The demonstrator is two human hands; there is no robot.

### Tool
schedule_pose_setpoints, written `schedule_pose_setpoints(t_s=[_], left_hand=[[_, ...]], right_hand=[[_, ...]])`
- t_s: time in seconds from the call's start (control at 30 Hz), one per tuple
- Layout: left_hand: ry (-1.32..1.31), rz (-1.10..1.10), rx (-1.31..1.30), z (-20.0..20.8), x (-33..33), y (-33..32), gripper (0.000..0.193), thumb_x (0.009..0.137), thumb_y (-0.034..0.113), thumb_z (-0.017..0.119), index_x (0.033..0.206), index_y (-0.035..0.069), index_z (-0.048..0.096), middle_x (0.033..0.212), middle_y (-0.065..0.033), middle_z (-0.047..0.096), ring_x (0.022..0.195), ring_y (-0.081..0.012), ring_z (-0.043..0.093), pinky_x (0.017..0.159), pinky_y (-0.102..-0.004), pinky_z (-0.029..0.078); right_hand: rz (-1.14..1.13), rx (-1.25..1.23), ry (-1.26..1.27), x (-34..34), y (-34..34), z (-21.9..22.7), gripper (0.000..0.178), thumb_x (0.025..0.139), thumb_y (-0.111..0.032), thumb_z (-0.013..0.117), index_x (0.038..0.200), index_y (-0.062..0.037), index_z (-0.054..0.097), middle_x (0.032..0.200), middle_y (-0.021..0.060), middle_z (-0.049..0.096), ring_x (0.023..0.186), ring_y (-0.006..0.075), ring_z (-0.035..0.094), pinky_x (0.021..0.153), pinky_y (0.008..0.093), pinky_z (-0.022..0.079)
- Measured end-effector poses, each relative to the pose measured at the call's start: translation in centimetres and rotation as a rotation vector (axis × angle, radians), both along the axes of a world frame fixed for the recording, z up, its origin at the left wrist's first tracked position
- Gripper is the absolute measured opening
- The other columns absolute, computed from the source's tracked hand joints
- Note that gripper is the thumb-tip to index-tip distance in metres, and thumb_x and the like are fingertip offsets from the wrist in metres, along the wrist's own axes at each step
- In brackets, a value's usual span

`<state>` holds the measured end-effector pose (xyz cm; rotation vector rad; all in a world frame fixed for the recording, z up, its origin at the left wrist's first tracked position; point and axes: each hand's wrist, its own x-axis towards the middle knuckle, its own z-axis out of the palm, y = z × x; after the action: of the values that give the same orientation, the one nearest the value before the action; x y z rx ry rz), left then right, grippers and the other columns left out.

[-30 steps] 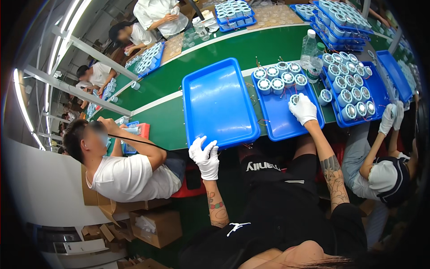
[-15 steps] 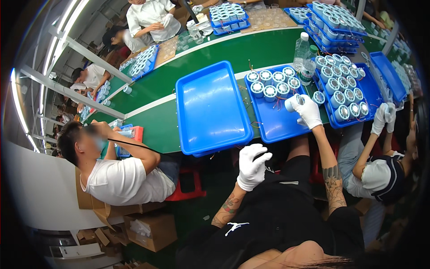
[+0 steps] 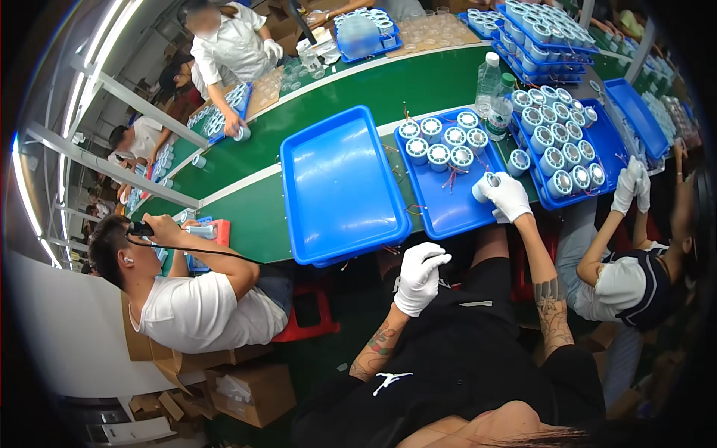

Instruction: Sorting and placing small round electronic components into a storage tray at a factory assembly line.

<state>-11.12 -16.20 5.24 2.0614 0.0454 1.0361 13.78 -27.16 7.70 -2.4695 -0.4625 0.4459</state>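
My right hand (image 3: 509, 197), in a white glove, grips a light-blue cylinder (image 3: 480, 191) with a pale round end. It holds the cylinder tilted over the near right part of a blue tray (image 3: 455, 214). Several like cylinders (image 3: 439, 155) with ringed, vent-like tops and thin coloured wires stand in that tray's far part. My left hand (image 3: 420, 280), also gloved, hovers before my body below the table edge. Its fingers are curled together with the thumb, and nothing shows in them. A single cylinder (image 3: 518, 161) stands between this tray and a fuller one (image 3: 614, 153) to the right.
On my left lies a bare blue tray (image 3: 340, 187), stacked on another. Two plastic bottles (image 3: 493, 104) stand behind the middle tray. Stacked trays of cylinders (image 3: 549, 45) rise at the far right. Co-workers sit left (image 3: 216, 299) and right (image 3: 635, 284); another (image 3: 231, 52) works across the green table.
The view has shifted slightly. My right hand has drawn the cylinder a little nearer. My left fingers have closed toward the thumb. The person across the table has reached down to a cylinder.
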Motion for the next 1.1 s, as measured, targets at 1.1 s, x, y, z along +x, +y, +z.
schedule_pose_setpoints(t_s=[1.1], left_hand=[[-0.016,-0.100,-0.100,-0.2,1.6,0.5,0.037,0.063,-0.011,0.057,0.093,0.006,0.068,0.097,-0.0080,0.064,0.085,-0.0253,0.059,0.079,-0.0342,0.045]], right_hand=[[-0.068,0.152,0.012,0.3,-0.1,1.7,0.038,0.081,-0.034,0.065,0.101,-0.0024,0.061,0.074,0.0106,0.065,0.039,0.0202,0.054,0.036,0.0282,0.044]])
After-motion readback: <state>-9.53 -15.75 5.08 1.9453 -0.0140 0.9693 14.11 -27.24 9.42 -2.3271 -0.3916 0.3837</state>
